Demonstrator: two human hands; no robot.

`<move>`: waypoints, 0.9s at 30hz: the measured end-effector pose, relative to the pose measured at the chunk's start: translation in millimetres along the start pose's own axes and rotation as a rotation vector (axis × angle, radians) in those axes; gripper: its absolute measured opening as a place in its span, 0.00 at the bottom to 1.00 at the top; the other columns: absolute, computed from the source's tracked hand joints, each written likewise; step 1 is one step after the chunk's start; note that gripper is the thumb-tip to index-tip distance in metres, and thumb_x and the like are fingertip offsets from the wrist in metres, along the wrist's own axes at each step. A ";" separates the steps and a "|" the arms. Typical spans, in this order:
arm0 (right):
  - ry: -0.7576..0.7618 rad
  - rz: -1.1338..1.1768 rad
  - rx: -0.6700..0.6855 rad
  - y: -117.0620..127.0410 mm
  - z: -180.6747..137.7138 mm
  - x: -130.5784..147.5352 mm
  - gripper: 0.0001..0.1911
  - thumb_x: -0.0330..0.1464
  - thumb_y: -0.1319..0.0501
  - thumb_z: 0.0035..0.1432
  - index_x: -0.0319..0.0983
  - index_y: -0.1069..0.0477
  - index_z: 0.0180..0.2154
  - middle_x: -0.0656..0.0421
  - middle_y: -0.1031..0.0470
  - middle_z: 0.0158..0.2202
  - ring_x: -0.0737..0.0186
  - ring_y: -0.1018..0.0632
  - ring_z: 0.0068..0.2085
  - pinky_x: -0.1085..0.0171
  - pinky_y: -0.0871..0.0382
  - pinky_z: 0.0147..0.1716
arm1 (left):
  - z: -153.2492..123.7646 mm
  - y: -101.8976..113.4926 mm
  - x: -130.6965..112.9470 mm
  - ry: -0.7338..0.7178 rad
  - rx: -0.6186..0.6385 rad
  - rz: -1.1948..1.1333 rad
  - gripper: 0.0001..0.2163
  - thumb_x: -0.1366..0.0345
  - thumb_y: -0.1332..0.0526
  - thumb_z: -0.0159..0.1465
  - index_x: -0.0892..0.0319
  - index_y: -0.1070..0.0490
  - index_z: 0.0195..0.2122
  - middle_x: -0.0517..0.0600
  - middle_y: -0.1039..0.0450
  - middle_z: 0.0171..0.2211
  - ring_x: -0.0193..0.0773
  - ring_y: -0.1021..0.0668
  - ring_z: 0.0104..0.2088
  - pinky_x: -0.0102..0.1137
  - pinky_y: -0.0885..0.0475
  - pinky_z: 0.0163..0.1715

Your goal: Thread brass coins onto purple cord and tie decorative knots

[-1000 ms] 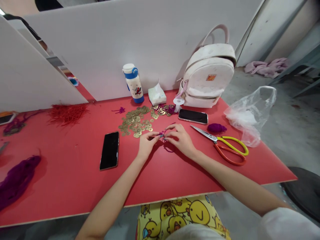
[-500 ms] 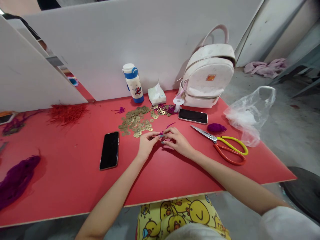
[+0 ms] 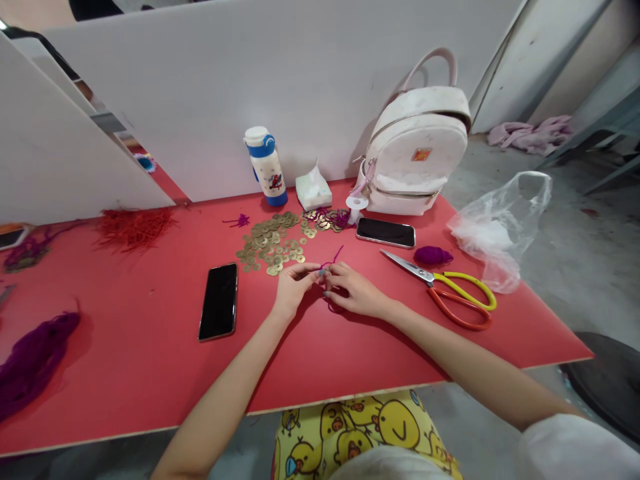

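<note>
Both hands meet over the red tabletop (image 3: 300,360), pinching a short purple yarn (image 3: 339,255) between their fingertips. My left hand (image 3: 295,287) is closed on it with thumb and forefinger. Opposite, my right hand (image 3: 355,290) has its fingers bent around the same strand, and one end sticks up above the knuckles. Whether a coin is on the yarn is hidden by the fingers. Just beyond the hands lies a spread of brass-coloured holed coins (image 3: 273,240). More coins with purple yarn (image 3: 327,219) lie behind them.
Scissors (image 3: 435,280), a purple yarn ball (image 3: 433,255) and a phone (image 3: 386,233) lie to the right. Another phone (image 3: 219,301) is left. A bottle (image 3: 267,167), tissue pack (image 3: 314,190), white spool (image 3: 357,205) and backpack (image 3: 415,153) stand behind. A purple skein (image 3: 37,357) lies far left.
The free yarn end now points more steeply upward. My right hand has shifted slightly down and its fingers have regripped near the left fingertips. Other things lie as before.
</note>
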State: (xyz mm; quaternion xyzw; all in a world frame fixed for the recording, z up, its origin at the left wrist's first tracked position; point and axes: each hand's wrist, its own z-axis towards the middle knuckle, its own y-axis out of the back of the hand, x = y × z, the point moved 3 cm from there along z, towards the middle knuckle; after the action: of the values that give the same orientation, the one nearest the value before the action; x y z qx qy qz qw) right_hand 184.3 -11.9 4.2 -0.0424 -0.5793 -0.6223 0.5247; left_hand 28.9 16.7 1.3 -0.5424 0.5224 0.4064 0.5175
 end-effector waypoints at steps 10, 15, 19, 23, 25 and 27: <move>-0.254 0.495 -0.163 12.2 4.0 -15.6 0.14 0.37 0.41 0.61 0.39 0.26 0.47 0.53 0.30 0.43 0.58 0.27 0.43 0.57 0.31 0.43 | 1.0 -1.5 2.5 -0.046 0.078 0.133 0.13 0.59 0.28 0.47 0.61 0.19 0.31 0.53 0.20 0.29 0.39 0.21 0.27 0.33 0.25 0.30; -0.451 0.857 -0.289 15.9 0.9 -20.9 0.16 0.46 0.36 0.55 0.39 0.26 0.30 0.62 0.32 0.25 0.66 0.32 0.28 0.65 0.35 0.30 | 2.1 -2.4 4.2 -0.105 0.083 0.263 0.09 0.63 0.30 0.48 0.60 0.22 0.29 0.52 0.21 0.29 0.39 0.21 0.30 0.31 0.27 0.32; -0.468 0.905 -0.345 17.2 1.1 -22.3 0.17 0.47 0.34 0.53 0.40 0.28 0.27 0.62 0.32 0.25 0.67 0.33 0.27 0.66 0.37 0.30 | -0.8 -6.0 1.3 -0.097 0.125 0.246 0.08 0.66 0.32 0.49 0.60 0.27 0.30 0.48 0.24 0.25 0.36 0.22 0.28 0.29 0.28 0.31; -0.442 0.844 -0.349 20.4 1.0 -22.0 0.17 0.48 0.36 0.54 0.41 0.28 0.27 0.61 0.31 0.26 0.65 0.31 0.28 0.64 0.33 0.33 | -4.1 -7.6 -2.9 -0.126 0.147 0.270 0.08 0.68 0.33 0.51 0.59 0.32 0.30 0.45 0.28 0.24 0.34 0.23 0.28 0.27 0.29 0.29; -0.425 0.812 -0.370 23.2 0.2 -22.8 0.18 0.49 0.37 0.56 0.42 0.29 0.27 0.61 0.30 0.27 0.65 0.31 0.28 0.63 0.32 0.33 | -4.7 -7.9 -3.2 -0.134 0.148 0.288 0.08 0.68 0.34 0.52 0.59 0.33 0.30 0.45 0.28 0.25 0.34 0.23 0.28 0.26 0.29 0.29; -0.415 0.800 -0.400 26.1 -0.6 -24.2 0.18 0.50 0.38 0.56 0.42 0.30 0.28 0.60 0.29 0.28 0.64 0.31 0.28 0.62 0.31 0.33 | -4.9 -8.4 -2.5 -0.127 0.151 0.294 0.08 0.68 0.34 0.52 0.59 0.32 0.31 0.46 0.27 0.25 0.35 0.22 0.28 0.27 0.29 0.29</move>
State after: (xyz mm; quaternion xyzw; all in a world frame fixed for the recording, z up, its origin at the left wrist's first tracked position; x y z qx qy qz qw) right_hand 213.8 8.1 5.7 -0.4844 -0.4790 -0.4498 0.5776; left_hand 36.4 11.5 5.5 -0.3929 0.5915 0.4707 0.5237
